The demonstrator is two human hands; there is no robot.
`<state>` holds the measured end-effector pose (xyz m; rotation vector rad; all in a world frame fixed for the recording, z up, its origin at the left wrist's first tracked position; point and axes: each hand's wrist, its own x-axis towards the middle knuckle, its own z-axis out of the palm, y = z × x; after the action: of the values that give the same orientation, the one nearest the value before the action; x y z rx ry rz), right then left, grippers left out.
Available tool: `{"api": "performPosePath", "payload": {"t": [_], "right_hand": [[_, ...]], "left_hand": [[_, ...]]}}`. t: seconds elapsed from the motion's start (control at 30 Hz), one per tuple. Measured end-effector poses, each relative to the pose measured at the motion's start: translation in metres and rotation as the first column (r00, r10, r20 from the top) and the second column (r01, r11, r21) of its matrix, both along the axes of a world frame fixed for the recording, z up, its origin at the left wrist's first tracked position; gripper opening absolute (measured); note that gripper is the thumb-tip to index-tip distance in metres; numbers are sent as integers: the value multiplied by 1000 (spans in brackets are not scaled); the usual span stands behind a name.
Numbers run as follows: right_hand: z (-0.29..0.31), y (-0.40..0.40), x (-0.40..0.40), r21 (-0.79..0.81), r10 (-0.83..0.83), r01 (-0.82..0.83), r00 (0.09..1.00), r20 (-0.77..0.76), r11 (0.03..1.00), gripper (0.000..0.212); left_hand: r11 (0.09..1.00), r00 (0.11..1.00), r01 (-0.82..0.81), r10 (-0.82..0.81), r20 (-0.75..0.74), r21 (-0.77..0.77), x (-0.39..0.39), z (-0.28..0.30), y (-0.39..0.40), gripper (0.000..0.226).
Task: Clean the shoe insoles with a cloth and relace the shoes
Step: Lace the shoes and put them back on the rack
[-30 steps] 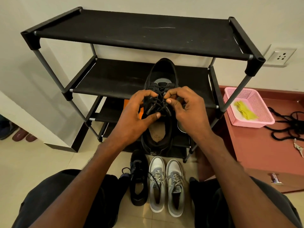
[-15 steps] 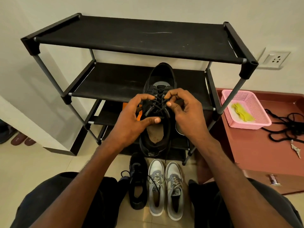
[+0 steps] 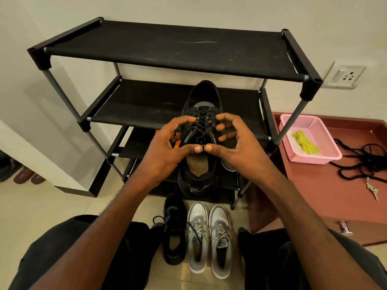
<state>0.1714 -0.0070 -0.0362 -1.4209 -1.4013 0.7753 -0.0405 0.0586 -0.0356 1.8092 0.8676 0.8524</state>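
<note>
Head view: black lace-up sports shoe (image 3: 200,132) held mid-air before black fabric shoe rack (image 3: 167,49), toe far. Left hand (image 3: 167,151) and right hand (image 3: 232,147) cradling sides, thumbs meeting, steadying for lacing.

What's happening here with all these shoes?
A person holds a black lace-up sneaker up in front of a black three-shelf shoe rack. The left hand and right hand curl round its sides, thumbs meeting at the tongue; the laces are threaded. Another black sneaker and a grey-and-white pair wait on the floor. A yellow cloth lies in a pink plastic basket.
</note>
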Motion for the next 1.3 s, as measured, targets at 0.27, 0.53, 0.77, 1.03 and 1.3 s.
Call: {"api": "performPosePath", "payload": {"t": [0.27, 0.53, 0.77, 1.03, 1.3], "right_hand": [[-4, -1, -4, 46, -44, 47, 998, -51, 998, 62], [-4, -1, -7, 60, -40, 44, 998, -56, 997, 61], [-1, 1, -9, 79, -67, 74, 994, -89, 994, 56], [3, 3, -13, 73, -62, 72, 989, -132, 995, 51], [-1, 4, -16, 95, -68, 77, 993, -91, 993, 46]], "left_hand": [[984, 990, -141, 141, 10, 108, 5, -1, 4, 28], [931, 980, -186, 201, -14, 315, 17, -2, 22, 20], [949, 969, -241, 222, 109, 203, 28, 4, 14, 16], [972, 959, -229, 217, 181, 46, 26, 6, 8, 18], [977, 963, -213, 207, 172, 16, 24, 11, 7, 16]]}}
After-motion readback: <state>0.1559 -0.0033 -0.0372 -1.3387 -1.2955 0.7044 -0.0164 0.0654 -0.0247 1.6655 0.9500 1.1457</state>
